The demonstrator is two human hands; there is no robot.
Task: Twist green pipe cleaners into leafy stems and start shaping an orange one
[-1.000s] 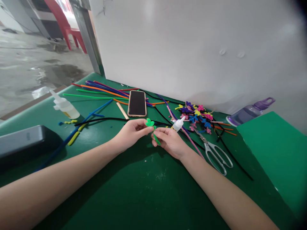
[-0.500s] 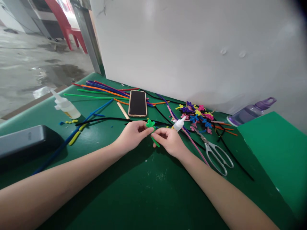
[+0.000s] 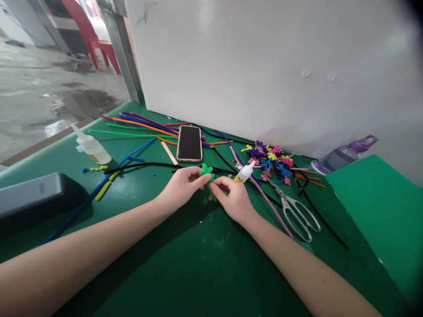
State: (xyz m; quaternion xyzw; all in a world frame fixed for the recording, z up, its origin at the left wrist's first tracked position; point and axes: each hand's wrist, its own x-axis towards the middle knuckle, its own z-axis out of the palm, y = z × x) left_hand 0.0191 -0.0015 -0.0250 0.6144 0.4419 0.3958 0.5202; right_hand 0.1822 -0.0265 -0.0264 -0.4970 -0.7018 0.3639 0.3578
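Observation:
Between my two hands is a green pipe cleaner [image 3: 207, 169] bent into small flower-like loops. My left hand [image 3: 183, 187] pinches it just below the loops, thumb against fingers. The fingertips of my right hand [image 3: 233, 196] close on its lower end, and most of that tail is hidden behind them. A small white glue bottle [image 3: 245, 172] lies tilted just beyond my right hand. To the right of it is a pile of pipe-cleaner flowers [image 3: 272, 158] in purple, pink, yellow and blue. Grey-handled scissors [image 3: 297, 213] lie beside my right forearm.
A phone [image 3: 189, 143] lies behind my hands, near loose coloured pipe cleaners [image 3: 142, 121]. Another glue bottle [image 3: 92, 149] and a dark case [image 3: 36, 193] are on the left. On the right are a purple water bottle [image 3: 345, 153] and a green board [image 3: 380, 211].
My right fingers have shifted slightly along the green pipe cleaner and now cover more of its tail. My left hand keeps nearly the same pinch.

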